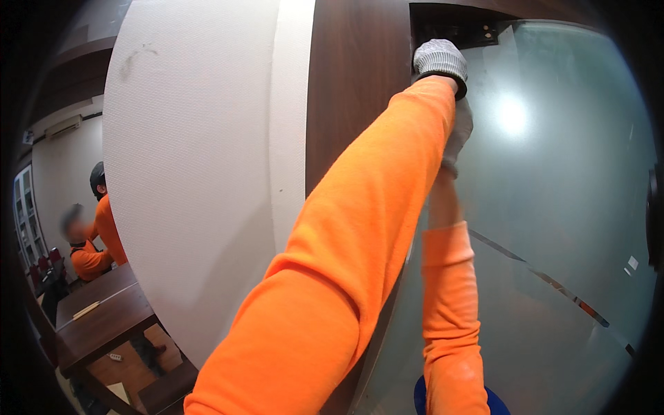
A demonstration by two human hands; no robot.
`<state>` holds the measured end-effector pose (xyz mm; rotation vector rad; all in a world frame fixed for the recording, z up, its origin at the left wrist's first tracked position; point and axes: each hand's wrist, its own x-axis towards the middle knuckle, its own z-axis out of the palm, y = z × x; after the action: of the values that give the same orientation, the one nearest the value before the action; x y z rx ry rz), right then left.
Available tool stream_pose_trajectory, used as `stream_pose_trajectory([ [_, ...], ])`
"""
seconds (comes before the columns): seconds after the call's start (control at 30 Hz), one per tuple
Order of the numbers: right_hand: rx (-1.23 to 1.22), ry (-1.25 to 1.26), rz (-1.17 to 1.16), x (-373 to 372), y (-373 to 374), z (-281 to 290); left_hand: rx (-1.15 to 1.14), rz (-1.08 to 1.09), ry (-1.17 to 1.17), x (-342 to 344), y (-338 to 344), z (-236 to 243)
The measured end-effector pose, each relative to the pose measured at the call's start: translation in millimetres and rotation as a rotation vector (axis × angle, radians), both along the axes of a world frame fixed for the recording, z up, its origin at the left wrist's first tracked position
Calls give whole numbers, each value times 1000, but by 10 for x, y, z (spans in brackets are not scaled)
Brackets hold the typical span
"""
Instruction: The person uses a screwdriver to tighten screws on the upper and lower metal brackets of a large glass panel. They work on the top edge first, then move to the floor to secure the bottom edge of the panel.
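L hand nr dark top fitting, R hand below | grips hidden, can't tell | glass panel shd be heavy, stiff, slick, fragile | hold @ edge

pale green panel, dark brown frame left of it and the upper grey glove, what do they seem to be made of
Pale green panel: likely frosted glass, smooth and cloudy, judging by its milky look and bright glare.
Dark brown frame: wood or wood-look laminate, low sheen, with faint streaky grain; which one stays open.
Upper grey glove: knitted fabric, matt, as fine ribbing shows; fibre unclear.
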<state>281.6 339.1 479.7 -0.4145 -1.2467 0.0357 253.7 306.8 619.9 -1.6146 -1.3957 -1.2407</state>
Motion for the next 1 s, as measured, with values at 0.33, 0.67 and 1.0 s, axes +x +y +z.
stream_pose_trajectory([
  [0.33,-86,161,-36,106,-485,-931,273,-370,-393,20,-33,-233],
  [0.67,-614,231,327,469,-1169,-3237,-70,491,54,141,480,207],
  [1.0,-906,186,443,448,-1389,-4198,-115,754,87,68,775,446],
])
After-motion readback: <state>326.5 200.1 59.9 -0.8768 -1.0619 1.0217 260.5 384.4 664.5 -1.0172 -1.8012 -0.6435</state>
